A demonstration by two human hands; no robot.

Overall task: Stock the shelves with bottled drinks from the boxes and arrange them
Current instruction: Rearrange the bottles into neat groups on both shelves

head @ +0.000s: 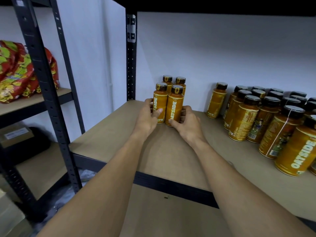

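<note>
While the left hand (148,115) and right hand (187,123) clasped the two front bottles (174,104), an uneven push risked toppling the back pair (180,81).

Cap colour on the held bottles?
Black caps with grey tops on both bottles; head view.

We see dim, cool light, soft focus throughout, and wide-angle bending of the rack posts (41,93) at the edges.

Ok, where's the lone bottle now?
Head view, back of the shelf: the lone bottle stands between the four-bottle group on its left and the big cluster on its right.
</note>
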